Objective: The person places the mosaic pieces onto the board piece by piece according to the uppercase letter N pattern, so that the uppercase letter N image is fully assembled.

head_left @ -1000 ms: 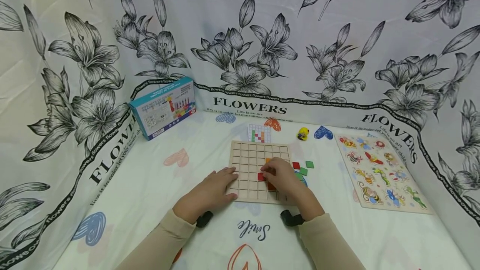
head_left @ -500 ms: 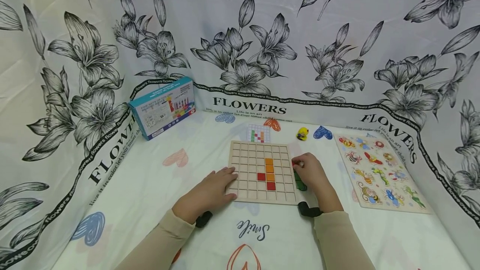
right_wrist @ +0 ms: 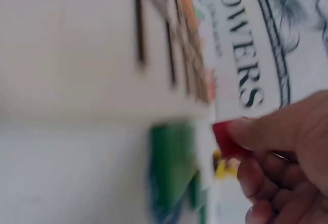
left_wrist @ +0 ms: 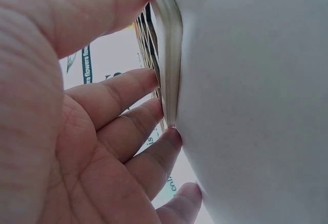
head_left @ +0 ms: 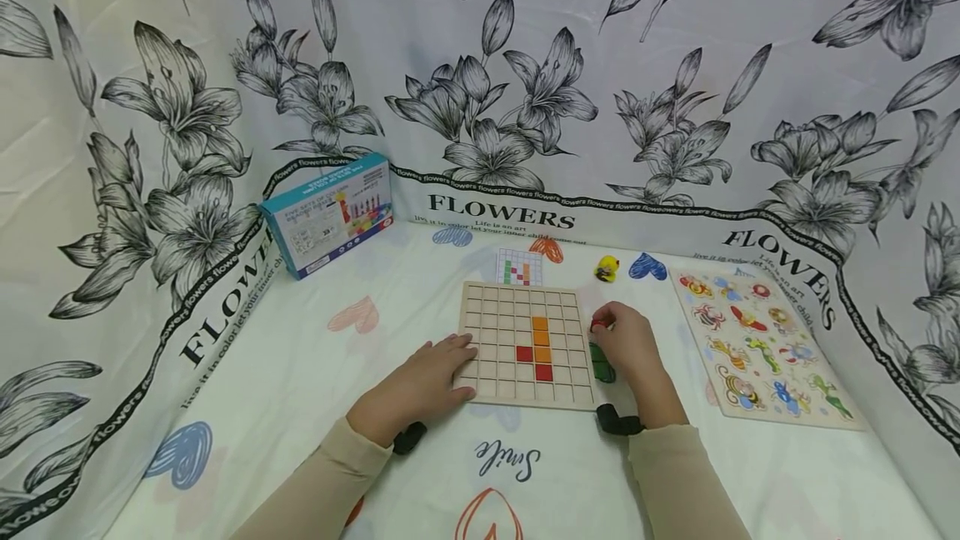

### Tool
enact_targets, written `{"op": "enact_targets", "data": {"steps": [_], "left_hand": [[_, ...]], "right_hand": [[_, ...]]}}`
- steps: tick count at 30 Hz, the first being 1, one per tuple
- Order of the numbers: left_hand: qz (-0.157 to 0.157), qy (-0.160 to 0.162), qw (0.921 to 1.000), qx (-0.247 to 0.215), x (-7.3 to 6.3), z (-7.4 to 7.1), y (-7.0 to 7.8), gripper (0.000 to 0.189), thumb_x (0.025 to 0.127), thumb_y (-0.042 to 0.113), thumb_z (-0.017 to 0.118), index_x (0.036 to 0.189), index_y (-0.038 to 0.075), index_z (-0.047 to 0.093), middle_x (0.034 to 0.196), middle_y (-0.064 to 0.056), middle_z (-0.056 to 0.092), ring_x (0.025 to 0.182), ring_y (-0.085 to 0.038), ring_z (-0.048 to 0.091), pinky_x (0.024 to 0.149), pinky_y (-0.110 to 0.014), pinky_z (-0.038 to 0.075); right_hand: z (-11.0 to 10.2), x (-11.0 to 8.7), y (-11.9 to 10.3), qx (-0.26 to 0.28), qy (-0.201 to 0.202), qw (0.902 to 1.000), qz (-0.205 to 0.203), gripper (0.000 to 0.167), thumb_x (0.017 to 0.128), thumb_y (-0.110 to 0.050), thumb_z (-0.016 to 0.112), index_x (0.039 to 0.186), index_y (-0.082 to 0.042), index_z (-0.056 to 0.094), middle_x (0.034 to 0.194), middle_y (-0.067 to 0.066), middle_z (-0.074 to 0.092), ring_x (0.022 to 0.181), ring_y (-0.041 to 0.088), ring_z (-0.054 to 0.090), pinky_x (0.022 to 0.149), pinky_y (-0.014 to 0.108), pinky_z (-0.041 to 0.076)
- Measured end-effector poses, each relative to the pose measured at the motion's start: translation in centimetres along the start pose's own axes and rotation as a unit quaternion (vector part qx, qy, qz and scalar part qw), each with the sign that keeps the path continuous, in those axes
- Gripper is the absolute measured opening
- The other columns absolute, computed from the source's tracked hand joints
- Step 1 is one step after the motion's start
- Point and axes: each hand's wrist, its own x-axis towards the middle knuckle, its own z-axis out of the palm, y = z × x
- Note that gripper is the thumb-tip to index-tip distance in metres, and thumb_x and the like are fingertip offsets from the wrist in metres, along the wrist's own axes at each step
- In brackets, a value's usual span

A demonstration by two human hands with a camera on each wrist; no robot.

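A wooden grid board point(head_left: 491, 365) lies flat, with orange tiles point(head_left: 541, 338) in a column and red tiles point(head_left: 524, 354) set in its cells. At the board's left edge rests my left hand point(head_left: 420, 377), fingers straight; its fingertips touch the rim in the left wrist view. Just past the right edge, my right hand point(head_left: 628, 344) pinches a small red square tile point(right_wrist: 228, 139) between thumb and fingers. Green tiles point(head_left: 601, 362) lie on the cloth under that hand, partly hidden by it.
Behind the board lies a pattern card point(head_left: 519, 267) with coloured squares. A yellow toy duck point(head_left: 606, 268) stands to its right. The wooden insect puzzle point(head_left: 761, 348) is at the far right, and a blue-and-white box point(head_left: 330, 215) stands at the back left.
My right hand has moved right from the middle of the board to the loose tiles, leaving a red tile in a cell, and has picked up another red tile. The left hand stays put.
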Motion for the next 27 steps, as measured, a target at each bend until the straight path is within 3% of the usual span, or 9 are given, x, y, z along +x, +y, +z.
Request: {"op": "enact_targets", "data": {"steps": [4, 8, 12, 17, 27], "left_hand": [[0.002, 0.0, 1.0, 0.0, -0.1, -0.2, 0.0, 0.066, 0.102, 0.032, 0.078, 0.159, 0.007, 0.056, 0.174, -0.01, 0.042, 0.165, -0.033, 0.035, 0.135, -0.06, 0.028], [0.002, -0.001, 1.0, -0.009, -0.1, -0.3, 0.0, 0.066, 0.102, 0.031, 0.078, 0.159, 0.007, 0.056, 0.174, -0.011, 0.042, 0.165, -0.034, 0.035, 0.134, -0.061, 0.027], [0.004, -0.001, 1.0, -0.006, 0.2, 0.0, -0.2, 0.066, 0.103, 0.033, 0.077, 0.159, 0.007, 0.056, 0.175, -0.01, 0.041, 0.165, -0.033, 0.036, 0.134, -0.061, 0.028], [0.006, 0.004, 1.0, 0.0, 0.4, 0.6, -0.5, 0.066, 0.103, 0.036, 0.077, 0.159, 0.009, 0.057, 0.175, -0.008, 0.041, 0.165, -0.032, 0.036, 0.134, -0.061, 0.028], [0.008, 0.01, 0.9999, 0.0, 0.1, 0.2, -0.4, 0.065, 0.102, 0.034, 0.078, 0.158, 0.009, 0.058, 0.175, -0.009, 0.042, 0.164, -0.032, 0.036, 0.134, -0.061, 0.028]], "right_hand": [[0.8, -0.9, -2.8, 0.03, 0.006, 0.9984, -0.047, 0.014, 0.108, -0.01, 0.066, 0.121, -0.009, 0.072, 0.115, 0.01, 0.073, 0.103, 0.028, 0.063, 0.09, 0.039, 0.059], [3.0, -1.0, -5.9, 0.034, -0.061, 0.9919, -0.107, 0.012, 0.108, -0.01, 0.068, 0.116, -0.014, 0.075, 0.113, 0.004, 0.075, 0.105, 0.026, 0.065, 0.097, 0.044, 0.061], [5.0, -0.5, -7.9, 0.0, -0.112, 0.983, -0.145, 0.009, 0.106, -0.011, 0.07, 0.11, -0.017, 0.075, 0.104, 0.001, 0.073, 0.097, 0.022, 0.063, 0.092, 0.041, 0.06], [6.1, 0.4, -8.9, -0.046, -0.122, 0.9799, -0.151, 0.007, 0.105, -0.009, 0.071, 0.106, -0.014, 0.075, 0.098, 0.002, 0.069, 0.09, 0.022, 0.061, 0.084, 0.037, 0.057], [6.5, 0.7, -9.1, -0.071, -0.133, 0.9776, -0.147, 0.008, 0.106, -0.011, 0.072, 0.105, -0.017, 0.075, 0.103, 0.001, 0.071, 0.094, 0.023, 0.061, 0.09, 0.04, 0.057]]}}
